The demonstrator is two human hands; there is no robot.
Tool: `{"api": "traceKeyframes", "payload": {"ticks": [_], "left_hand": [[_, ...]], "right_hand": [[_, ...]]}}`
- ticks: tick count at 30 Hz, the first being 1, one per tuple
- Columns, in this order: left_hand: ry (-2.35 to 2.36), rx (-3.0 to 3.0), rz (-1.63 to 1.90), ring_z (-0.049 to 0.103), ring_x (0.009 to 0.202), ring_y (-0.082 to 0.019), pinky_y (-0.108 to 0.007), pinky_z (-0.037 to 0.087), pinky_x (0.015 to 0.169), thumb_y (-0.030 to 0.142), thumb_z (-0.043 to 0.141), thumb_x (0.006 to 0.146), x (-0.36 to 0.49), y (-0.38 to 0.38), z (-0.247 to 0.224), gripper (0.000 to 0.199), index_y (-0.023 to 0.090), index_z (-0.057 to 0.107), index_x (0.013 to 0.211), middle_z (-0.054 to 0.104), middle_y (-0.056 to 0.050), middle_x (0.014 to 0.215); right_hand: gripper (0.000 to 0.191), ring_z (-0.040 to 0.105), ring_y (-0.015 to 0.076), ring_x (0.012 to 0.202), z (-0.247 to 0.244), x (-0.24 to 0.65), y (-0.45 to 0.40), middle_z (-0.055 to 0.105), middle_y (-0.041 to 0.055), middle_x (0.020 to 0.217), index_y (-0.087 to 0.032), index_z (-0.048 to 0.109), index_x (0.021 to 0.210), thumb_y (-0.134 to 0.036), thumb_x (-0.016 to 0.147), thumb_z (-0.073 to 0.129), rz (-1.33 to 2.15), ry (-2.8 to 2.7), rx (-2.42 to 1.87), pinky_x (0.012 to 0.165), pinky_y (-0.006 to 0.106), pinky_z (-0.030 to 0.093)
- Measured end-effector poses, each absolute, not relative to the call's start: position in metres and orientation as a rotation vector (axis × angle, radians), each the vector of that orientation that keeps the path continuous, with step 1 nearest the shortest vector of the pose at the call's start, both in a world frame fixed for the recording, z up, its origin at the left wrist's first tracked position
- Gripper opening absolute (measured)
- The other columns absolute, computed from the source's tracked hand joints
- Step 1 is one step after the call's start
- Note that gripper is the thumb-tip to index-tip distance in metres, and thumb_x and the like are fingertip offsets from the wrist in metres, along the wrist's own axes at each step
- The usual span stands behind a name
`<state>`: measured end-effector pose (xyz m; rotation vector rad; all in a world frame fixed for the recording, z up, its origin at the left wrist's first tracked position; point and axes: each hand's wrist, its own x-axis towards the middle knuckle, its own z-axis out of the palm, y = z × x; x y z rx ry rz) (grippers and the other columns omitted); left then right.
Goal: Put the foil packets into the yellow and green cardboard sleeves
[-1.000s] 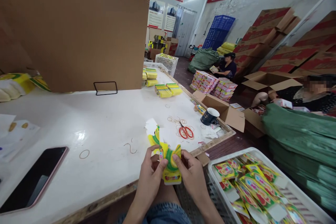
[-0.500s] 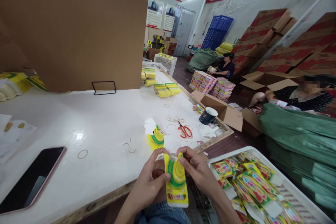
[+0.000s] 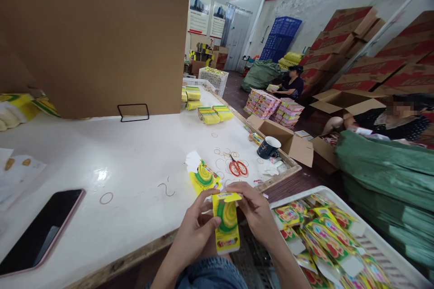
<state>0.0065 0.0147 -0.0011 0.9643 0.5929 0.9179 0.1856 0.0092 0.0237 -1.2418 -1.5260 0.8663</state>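
A small yellow and green carton [image 3: 226,223] is held upright over my lap, just off the table's front edge. My left hand [image 3: 200,226] grips its left side, thumb on the front face. At the carton's upper right corner, my right hand [image 3: 252,210] has its fingers bent around the top flap, which is folded forward. Flat on the white table [image 3: 135,158], right behind my hands, lies another yellow and green carton piece [image 3: 203,178]. Red-handled scissors [image 3: 238,168] rest beyond it among rubber bands [image 3: 222,153].
A white tray [image 3: 325,192] of printed cartons stands at the right. A phone [image 3: 40,230] lies at the left; a dark mug [image 3: 269,148] stands near the right edge. Cardboard [image 3: 118,45] rises behind. Bundled yellow packs [image 3: 215,114] sit farther back. Two people sit beyond the table.
The carton's top flap has come forward over its front face, and the carton has tilted and risen slightly. My right thumb has left the front face; the right fingers have moved up to the top.
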Motion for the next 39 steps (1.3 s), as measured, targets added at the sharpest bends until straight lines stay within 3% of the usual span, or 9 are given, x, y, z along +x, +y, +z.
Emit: {"api": "traceKeyframes", "payload": {"ticks": [2, 5, 8, 13, 19, 25, 30, 35, 39], "left_hand": [[0.640, 1.013, 0.940, 0.068, 0.091, -0.025, -0.032, 0.053, 0.072, 0.023, 0.066, 0.080, 0.008, 0.016, -0.002, 0.049, 0.025, 0.048, 0.125, 0.066, -0.010, 0.116], [0.716, 1.077, 0.963, 0.069, 0.085, -0.024, -0.033, 0.054, 0.072, 0.021, 0.062, 0.083, 0.010, 0.016, -0.002, 0.046, 0.024, 0.048, 0.127, 0.066, -0.011, 0.115], [0.728, 1.079, 0.954, 0.068, 0.091, -0.025, -0.034, 0.053, 0.077, 0.020, 0.061, 0.083, 0.012, 0.014, -0.001, 0.048, 0.024, 0.048, 0.129, 0.062, -0.012, 0.125], [0.707, 1.043, 0.939, 0.064, 0.104, -0.027, -0.037, 0.051, 0.086, 0.020, 0.063, 0.081, 0.013, 0.012, 0.001, 0.054, 0.026, 0.048, 0.132, 0.057, -0.012, 0.132], [0.728, 0.985, 0.958, 0.059, 0.114, -0.029, -0.035, 0.052, 0.085, 0.017, 0.065, 0.077, 0.009, 0.015, 0.004, 0.049, 0.027, 0.052, 0.124, 0.057, -0.010, 0.133], [0.632, 0.915, 0.944, 0.067, 0.098, -0.027, -0.033, 0.054, 0.078, 0.022, 0.068, 0.077, 0.013, 0.015, 0.004, 0.049, 0.024, 0.050, 0.123, 0.065, -0.012, 0.121], [0.646, 1.055, 0.970, 0.067, 0.099, -0.027, -0.037, 0.052, 0.085, 0.023, 0.064, 0.081, 0.023, 0.011, 0.001, 0.042, 0.024, 0.054, 0.122, 0.066, -0.011, 0.118], [1.038, 1.570, 1.047, 0.037, 0.135, -0.028, -0.047, 0.023, 0.114, 0.026, 0.055, 0.087, 0.018, 0.029, -0.017, 0.041, 0.023, 0.054, 0.128, 0.050, -0.010, 0.141], [1.146, 1.879, 0.884, 0.027, 0.141, -0.026, -0.057, 0.001, 0.115, 0.016, 0.054, 0.084, 0.018, 0.042, -0.039, 0.056, 0.022, 0.041, 0.138, 0.044, -0.010, 0.146]], "right_hand": [[0.036, 0.060, 0.0242, 0.098, 0.028, 0.190, 0.009, 0.067, 0.0089, 0.096, -0.020, 0.071, 0.091, -0.046, 0.091, 0.046, 0.865, -1.549, -1.243, 0.087, 0.037, 0.046], [0.029, 0.062, 0.0192, 0.077, 0.034, 0.189, 0.008, 0.068, 0.0025, 0.080, -0.020, 0.064, 0.106, -0.039, 0.085, 0.057, 1.088, -1.513, -1.328, 0.068, 0.029, 0.048], [0.037, 0.053, 0.0125, 0.054, 0.036, 0.182, 0.008, 0.064, -0.0055, 0.065, -0.021, 0.053, 0.113, -0.027, 0.078, 0.063, 1.117, -1.531, -1.451, 0.052, 0.022, 0.040], [0.030, 0.048, 0.0126, 0.049, 0.028, 0.176, 0.012, 0.062, -0.0078, 0.058, -0.024, 0.054, 0.106, -0.020, 0.076, 0.059, 0.840, -1.623, -1.599, 0.050, 0.021, 0.034], [0.038, 0.046, 0.0126, 0.046, 0.023, 0.183, 0.015, 0.056, -0.0090, 0.053, -0.025, 0.056, 0.118, -0.026, 0.080, 0.061, 0.945, -1.675, -1.554, 0.047, 0.021, 0.033], [0.029, 0.061, 0.0180, 0.079, 0.023, 0.177, 0.015, 0.068, 0.0049, 0.097, -0.022, 0.067, 0.110, -0.036, 0.087, 0.055, 0.932, -1.556, -1.337, 0.070, 0.028, 0.048], [0.023, 0.063, 0.0266, 0.091, 0.035, 0.200, 0.001, 0.071, 0.0077, 0.099, -0.027, 0.070, 0.100, -0.037, 0.086, 0.055, 0.858, -1.536, -1.443, 0.080, 0.040, 0.050], [0.035, 0.057, 0.0376, 0.092, 0.054, 0.296, -0.023, 0.067, 0.0146, 0.089, -0.025, 0.074, 0.090, -0.050, 0.081, 0.051, -0.222, -1.676, -1.981, 0.083, 0.056, 0.038], [0.040, 0.059, 0.0326, 0.095, 0.032, 0.295, -0.005, 0.068, 0.0127, 0.097, -0.023, 0.071, 0.100, -0.052, 0.078, 0.054, 0.032, -1.684, -1.912, 0.088, 0.048, 0.040]]}}
